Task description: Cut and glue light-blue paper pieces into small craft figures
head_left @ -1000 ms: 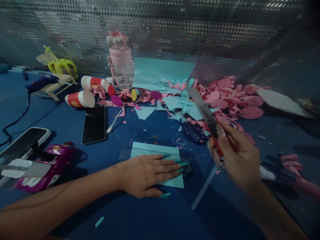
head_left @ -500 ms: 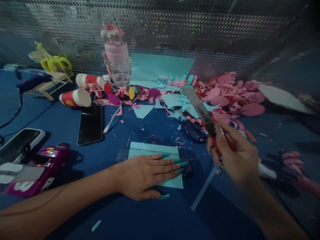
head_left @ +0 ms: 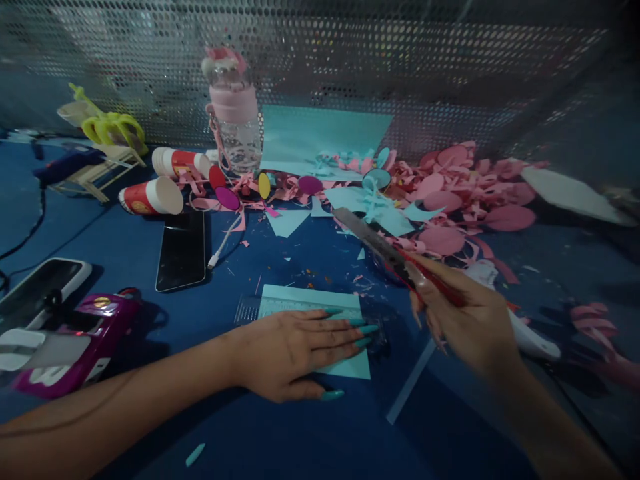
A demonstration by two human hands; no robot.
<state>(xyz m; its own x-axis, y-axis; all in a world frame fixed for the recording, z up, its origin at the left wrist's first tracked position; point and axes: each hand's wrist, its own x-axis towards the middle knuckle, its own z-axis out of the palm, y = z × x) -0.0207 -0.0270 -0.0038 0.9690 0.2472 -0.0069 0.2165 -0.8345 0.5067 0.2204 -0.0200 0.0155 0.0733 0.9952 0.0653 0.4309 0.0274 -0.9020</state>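
Note:
My left hand [head_left: 293, 350] lies flat with its fingers stretched out, pressing on a clear ruler [head_left: 247, 309]. Beneath both is a small light-teal sheet of paper [head_left: 347, 367], partly covered by the hand. Raised above the table on the right, my right hand [head_left: 465, 313] is closed around a red utility knife [head_left: 430, 277]. Its long grey blade points up and to the left, apart from the paper. A narrow pale strip [head_left: 411, 381] lies below the right hand. Near the front edge of view is a loose teal nail tip [head_left: 195, 455].
Pink paper scraps [head_left: 445, 193] pile up at the back right. A pink-lidded bottle [head_left: 234, 113] and a teal sheet [head_left: 325, 137] stand by the mesh panel. Paper cups [head_left: 150, 196], a black phone [head_left: 181, 252] and a purple device [head_left: 75, 353] occupy the left.
My right hand has tilted the utility knife, its blade tip swinging left and down. A white object beside that hand shows more now. My left hand stays on the ruler.

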